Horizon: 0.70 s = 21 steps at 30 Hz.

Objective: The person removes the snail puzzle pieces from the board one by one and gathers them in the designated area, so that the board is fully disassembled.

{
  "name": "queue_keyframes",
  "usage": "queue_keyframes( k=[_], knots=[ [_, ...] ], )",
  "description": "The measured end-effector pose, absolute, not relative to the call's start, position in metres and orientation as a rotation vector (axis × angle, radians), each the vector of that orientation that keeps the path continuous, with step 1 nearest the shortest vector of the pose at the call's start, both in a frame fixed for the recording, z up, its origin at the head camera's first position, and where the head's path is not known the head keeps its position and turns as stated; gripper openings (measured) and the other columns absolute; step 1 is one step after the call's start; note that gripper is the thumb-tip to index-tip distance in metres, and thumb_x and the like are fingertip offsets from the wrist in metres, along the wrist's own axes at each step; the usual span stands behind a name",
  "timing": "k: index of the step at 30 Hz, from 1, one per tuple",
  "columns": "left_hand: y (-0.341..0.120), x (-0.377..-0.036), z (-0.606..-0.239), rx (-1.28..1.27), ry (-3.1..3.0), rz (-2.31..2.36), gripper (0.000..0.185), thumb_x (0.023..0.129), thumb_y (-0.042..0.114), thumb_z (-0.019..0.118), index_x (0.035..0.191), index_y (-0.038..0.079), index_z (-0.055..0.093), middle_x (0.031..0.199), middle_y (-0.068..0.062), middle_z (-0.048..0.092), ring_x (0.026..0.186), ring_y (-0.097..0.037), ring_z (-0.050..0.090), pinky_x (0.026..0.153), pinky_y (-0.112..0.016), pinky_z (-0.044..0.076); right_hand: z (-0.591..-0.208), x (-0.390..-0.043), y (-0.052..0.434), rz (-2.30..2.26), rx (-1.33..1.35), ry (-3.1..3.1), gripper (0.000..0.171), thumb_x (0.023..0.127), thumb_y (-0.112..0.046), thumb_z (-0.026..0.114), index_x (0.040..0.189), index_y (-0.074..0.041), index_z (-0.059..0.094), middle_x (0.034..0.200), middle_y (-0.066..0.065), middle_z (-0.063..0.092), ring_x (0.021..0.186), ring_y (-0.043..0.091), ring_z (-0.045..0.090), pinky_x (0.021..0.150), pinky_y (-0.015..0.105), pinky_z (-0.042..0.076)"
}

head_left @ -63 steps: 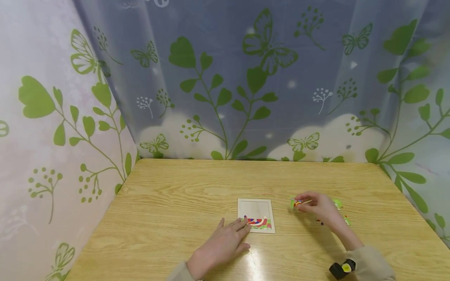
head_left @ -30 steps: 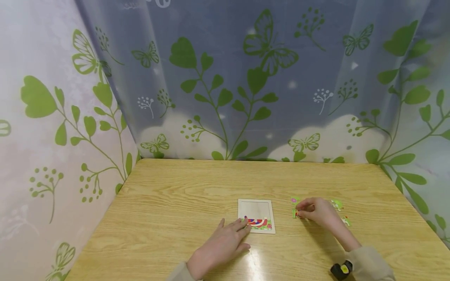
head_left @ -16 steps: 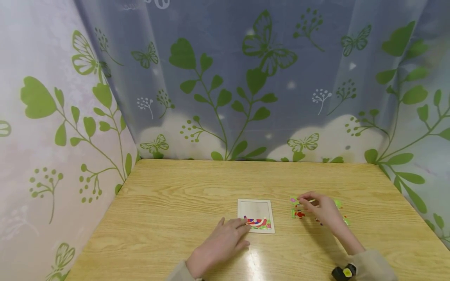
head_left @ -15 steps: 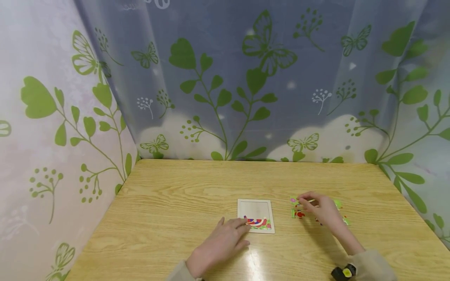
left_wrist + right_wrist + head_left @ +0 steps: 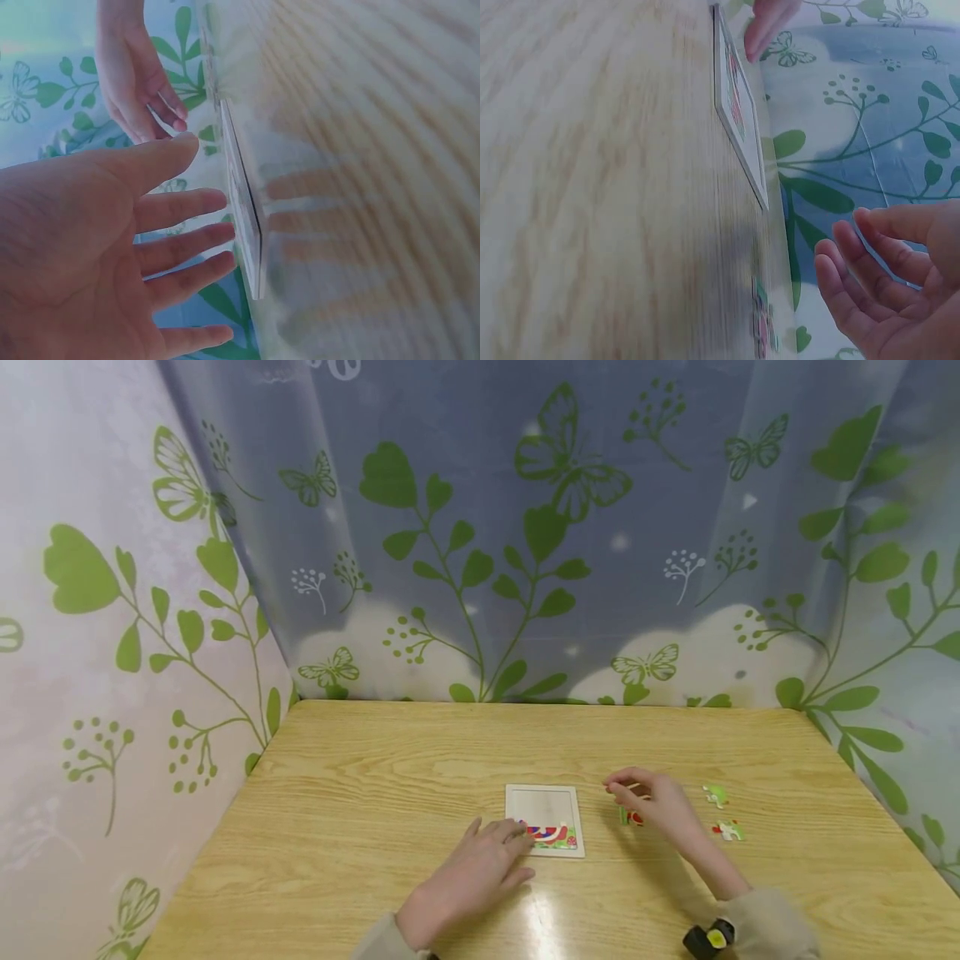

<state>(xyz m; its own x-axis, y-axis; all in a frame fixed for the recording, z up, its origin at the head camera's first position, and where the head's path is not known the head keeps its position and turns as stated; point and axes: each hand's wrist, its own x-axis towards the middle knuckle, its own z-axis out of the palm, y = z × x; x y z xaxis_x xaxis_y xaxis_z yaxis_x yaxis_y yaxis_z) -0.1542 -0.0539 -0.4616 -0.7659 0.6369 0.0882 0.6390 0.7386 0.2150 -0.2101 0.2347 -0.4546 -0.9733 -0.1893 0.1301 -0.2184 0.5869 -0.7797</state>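
A square wooden puzzle tray point(image 5: 542, 788) lies mid-table, with colourful pieces point(image 5: 551, 836) along its lower part. My left hand point(image 5: 480, 872) rests at its lower left corner, fingers extended over the near edge; the left wrist view shows fingertips at the tray's side. My right hand point(image 5: 652, 806) hovers to the right of the tray, thumb and index fingertips close together and the other fingers loosely bent. The right wrist view shows no piece between those fingers point(image 5: 855, 259). Just below the hand lies a green and red puzzle piece point(image 5: 632, 817), partly covered by it.
Two more loose puzzle pieces lie on the wooden table point(image 5: 360, 810) further right: a green one point(image 5: 716, 794) and a white, green and red one point(image 5: 729, 831). A leaf-and-butterfly curtain point(image 5: 465, 552) hangs behind the table's far edge. A black strap device point(image 5: 708, 938) is on the right wrist.
My right hand, which pinched a piece about two seconds ago, set it among the others, then rose and shifted left. The left hand stays on the tray almost unmoved.
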Motion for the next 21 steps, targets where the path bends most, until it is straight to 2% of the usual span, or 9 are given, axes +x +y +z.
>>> queue_keyframes(
  k=[4, 8, 13, 21],
  knots=[
    [-0.048, -0.155, -0.46, -1.121, -2.882, -0.303, 0.048, 0.093, 0.043, 0.047, 0.133, 0.016, 0.049, 0.141, -0.002, 0.043, 0.13, -0.023, 0.04, 0.103, -0.057, 0.032, -0.457, -0.212, 0.223, 1.383, 0.427, -2.776, 0.024, 0.091, -0.026, 0.058, 0.104, -0.009, 0.067, 0.097, 0.008, 0.069, 0.081, 0.025, 0.066, 0.056, 0.027, 0.053],
    [-0.042, -0.154, -0.461, -1.183, -2.889, -0.253, 0.051, 0.094, 0.043, 0.044, 0.137, 0.016, 0.044, 0.144, -0.001, 0.038, 0.132, -0.022, 0.036, 0.102, -0.058, 0.031, -0.461, -0.212, 0.212, 1.313, 0.496, -2.808, 0.023, 0.09, -0.026, 0.058, 0.104, -0.01, 0.068, 0.098, 0.004, 0.07, 0.081, 0.017, 0.067, 0.065, 0.021, 0.052],
    [-0.038, -0.152, -0.464, -1.226, -2.914, -0.248, 0.053, 0.094, 0.044, 0.042, 0.14, 0.016, 0.04, 0.147, 0.0, 0.034, 0.135, -0.022, 0.032, 0.102, -0.06, 0.03, -0.465, -0.21, 0.201, 1.242, 0.558, -2.858, 0.022, 0.09, -0.025, 0.059, 0.103, -0.011, 0.069, 0.096, 0.002, 0.071, 0.083, 0.013, 0.067, 0.069, 0.021, 0.052],
    [-0.037, -0.15, -0.464, -1.224, -2.929, -0.219, 0.057, 0.093, 0.046, 0.045, 0.14, 0.016, 0.039, 0.147, 0.001, 0.034, 0.134, -0.021, 0.033, 0.102, -0.06, 0.03, -0.467, -0.207, 0.192, 1.25, 0.54, -2.922, 0.021, 0.09, -0.026, 0.058, 0.102, -0.013, 0.07, 0.097, 0.002, 0.07, 0.081, 0.012, 0.065, 0.067, 0.02, 0.052]
  ],
)
